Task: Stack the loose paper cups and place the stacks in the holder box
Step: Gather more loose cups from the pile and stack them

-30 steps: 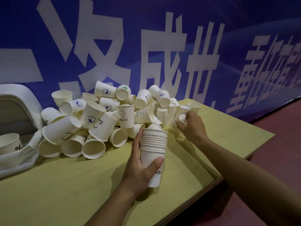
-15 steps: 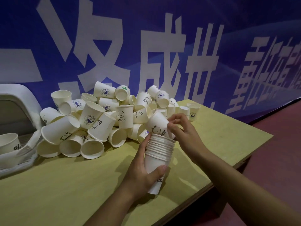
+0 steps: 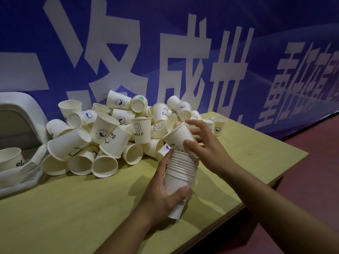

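My left hand (image 3: 161, 191) grips a stack of nested white paper cups (image 3: 180, 173) above the table, its thumb across the lowest cup printed HELLO. My right hand (image 3: 205, 143) holds a single white cup (image 3: 178, 137) by thumb and fingers, tilted, its base entering the top of the stack. A heap of loose white paper cups (image 3: 110, 132) lies on the table behind and to the left, many on their sides. The white holder box (image 3: 23, 114) stands at the far left with one cup (image 3: 10, 158) inside.
The yellow-green table (image 3: 73, 208) ends at an edge on the right and front, with red floor (image 3: 315, 162) beyond. A blue banner with large white characters (image 3: 165, 52) forms the wall right behind the cup heap.
My right hand picked a loose cup from the right side of the heap, carried it left and is seating it on the stack. The left hand tilted the stack slightly.
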Tool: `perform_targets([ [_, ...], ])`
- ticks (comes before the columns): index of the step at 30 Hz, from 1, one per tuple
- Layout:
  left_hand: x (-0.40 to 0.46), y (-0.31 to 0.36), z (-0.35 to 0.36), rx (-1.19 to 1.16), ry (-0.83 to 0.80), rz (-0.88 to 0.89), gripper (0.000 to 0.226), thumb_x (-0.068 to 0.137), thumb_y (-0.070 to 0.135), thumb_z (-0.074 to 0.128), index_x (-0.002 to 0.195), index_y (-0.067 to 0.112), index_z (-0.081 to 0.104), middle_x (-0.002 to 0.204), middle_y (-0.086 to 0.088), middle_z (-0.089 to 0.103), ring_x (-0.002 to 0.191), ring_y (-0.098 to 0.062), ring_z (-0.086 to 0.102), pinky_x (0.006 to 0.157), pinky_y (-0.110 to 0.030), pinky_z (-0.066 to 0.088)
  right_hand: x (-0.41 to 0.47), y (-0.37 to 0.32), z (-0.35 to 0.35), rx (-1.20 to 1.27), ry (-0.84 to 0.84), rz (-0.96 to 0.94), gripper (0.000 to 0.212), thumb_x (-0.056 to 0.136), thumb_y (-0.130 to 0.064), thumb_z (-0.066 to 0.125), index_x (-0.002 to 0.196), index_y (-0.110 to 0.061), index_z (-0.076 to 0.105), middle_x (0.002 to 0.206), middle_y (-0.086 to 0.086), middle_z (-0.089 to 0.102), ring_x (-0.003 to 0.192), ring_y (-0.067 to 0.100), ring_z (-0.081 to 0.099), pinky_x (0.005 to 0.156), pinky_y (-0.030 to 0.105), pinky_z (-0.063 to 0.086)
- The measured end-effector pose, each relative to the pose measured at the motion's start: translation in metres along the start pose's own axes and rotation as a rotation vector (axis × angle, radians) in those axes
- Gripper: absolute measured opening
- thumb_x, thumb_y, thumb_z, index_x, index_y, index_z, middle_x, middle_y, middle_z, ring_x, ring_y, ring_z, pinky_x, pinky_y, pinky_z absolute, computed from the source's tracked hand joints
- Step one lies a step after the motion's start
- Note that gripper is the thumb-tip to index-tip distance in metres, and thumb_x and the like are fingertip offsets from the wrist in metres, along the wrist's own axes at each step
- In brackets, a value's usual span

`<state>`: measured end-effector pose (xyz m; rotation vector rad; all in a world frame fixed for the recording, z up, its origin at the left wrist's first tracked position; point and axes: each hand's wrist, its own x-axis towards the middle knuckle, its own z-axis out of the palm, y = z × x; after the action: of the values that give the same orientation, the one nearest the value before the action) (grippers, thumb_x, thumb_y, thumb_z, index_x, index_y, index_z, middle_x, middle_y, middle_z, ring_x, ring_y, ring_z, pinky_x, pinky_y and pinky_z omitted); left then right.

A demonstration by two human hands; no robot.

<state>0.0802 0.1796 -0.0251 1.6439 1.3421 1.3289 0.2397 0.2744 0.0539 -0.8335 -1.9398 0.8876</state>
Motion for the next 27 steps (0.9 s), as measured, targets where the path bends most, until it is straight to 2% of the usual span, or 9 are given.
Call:
perform_targets([
  [2, 0.000, 0.000, 0.000, 0.004, 0.003, -0.001, 0.092, 0.066, 0.065, 0.071, 0.135, 0.079, 0.013, 0.141, 0.027, 0.048, 0.114, 0.003, 0.059, 0.087, -0.016, 0.052, -0.001, -0.001, 0.000, -0.033, -0.006, -0.022, 0.061, 0.093, -0.041, 0.063, 0.127, -0.075, 0.025, 0.123, -0.023, 0.048, 0.102, 0.004, 0.060, 0.069, 0.019, 0.055],
  [4, 0.000, 0.000, -0.001, -0.001, 0.010, 0.011, 0.093, 0.066, 0.065, 0.071, 0.138, 0.076, 0.013, 0.141, 0.027, 0.047, 0.114, 0.004, 0.059, 0.085, -0.013, 0.051, -0.001, -0.001, -0.001, -0.025, -0.011, -0.007, 0.059, 0.096, -0.037, 0.062, 0.125, -0.075, 0.029, 0.122, -0.018, 0.049, 0.098, 0.004, 0.063, 0.067, 0.018, 0.056],
  [8, 0.000, 0.000, 0.000, -0.039, 0.042, 0.042, 0.093, 0.068, 0.062, 0.073, 0.140, 0.074, 0.014, 0.138, 0.030, 0.048, 0.112, 0.002, 0.061, 0.088, -0.022, 0.056, -0.004, 0.003, 0.003, 0.004, 0.045, 0.018, 0.044, 0.097, -0.044, 0.057, 0.134, -0.060, 0.038, 0.119, -0.019, 0.055, 0.095, -0.008, 0.064, 0.068, 0.017, 0.053],
  [12, 0.002, 0.000, -0.001, -0.130, 0.168, 0.050, 0.094, 0.067, 0.055, 0.075, 0.143, 0.066, 0.021, 0.130, 0.032, 0.056, 0.108, -0.004, 0.067, 0.082, -0.026, 0.059, -0.011, 0.020, 0.014, 0.056, 0.065, 0.017, 0.045, 0.092, -0.056, 0.055, 0.132, -0.036, 0.059, 0.121, -0.013, 0.066, 0.101, 0.004, 0.067, 0.084, 0.030, 0.056],
  [16, 0.002, -0.003, -0.007, -0.139, 0.236, 0.067, 0.097, 0.068, 0.053, 0.074, 0.150, 0.052, 0.024, 0.140, 0.018, 0.054, 0.109, -0.001, 0.065, 0.077, -0.015, 0.054, -0.019, 0.032, 0.025, 0.073, -0.006, 0.030, 0.042, 0.092, -0.055, 0.056, 0.131, -0.042, 0.061, 0.124, -0.017, 0.067, 0.105, 0.006, 0.066, 0.084, 0.023, 0.055],
  [19, 0.003, -0.004, -0.005, -0.127, 0.248, 0.064, 0.094, 0.068, 0.054, 0.074, 0.147, 0.059, 0.024, 0.141, 0.017, 0.053, 0.111, -0.001, 0.064, 0.080, -0.016, 0.054, -0.008, 0.035, 0.020, 0.023, 0.013, 0.026, 0.040, 0.095, -0.054, 0.046, 0.129, -0.040, 0.063, 0.123, -0.015, 0.065, 0.103, 0.006, 0.064, 0.082, 0.027, 0.056],
  [21, 0.004, -0.003, -0.004, -0.122, 0.253, 0.070, 0.092, 0.067, 0.054, 0.074, 0.144, 0.065, 0.023, 0.141, 0.020, 0.053, 0.112, 0.000, 0.064, 0.084, -0.018, 0.054, 0.012, 0.043, 0.015, -0.061, 0.082, 0.045, 0.037, 0.100, -0.046, 0.046, 0.132, -0.035, 0.061, 0.125, -0.012, 0.063, 0.101, 0.005, 0.062, 0.084, 0.028, 0.054],
  [24, 0.004, -0.004, -0.003, -0.109, 0.236, 0.064, 0.094, 0.067, 0.053, 0.075, 0.144, 0.065, 0.024, 0.142, 0.020, 0.053, 0.117, -0.006, 0.064, 0.096, -0.038, 0.056, 0.051, 0.070, 0.008, -0.321, 0.144, 0.107, 0.037, 0.101, -0.028, 0.055, 0.138, -0.031, 0.056, 0.128, -0.004, 0.059, 0.100, 0.008, 0.061, 0.086, 0.028, 0.050],
  [27, 0.004, -0.004, -0.005, -0.102, 0.250, 0.054, 0.095, 0.066, 0.055, 0.076, 0.144, 0.064, 0.024, 0.144, 0.019, 0.051, 0.120, -0.007, 0.062, 0.100, -0.042, 0.054, 0.087, 0.102, 0.003, -0.583, 0.059, 0.159, 0.053, 0.098, -0.024, 0.059, 0.148, -0.034, 0.042, 0.143, 0.004, 0.049, 0.125, 0.024, 0.052, 0.103, 0.041, 0.048],
])
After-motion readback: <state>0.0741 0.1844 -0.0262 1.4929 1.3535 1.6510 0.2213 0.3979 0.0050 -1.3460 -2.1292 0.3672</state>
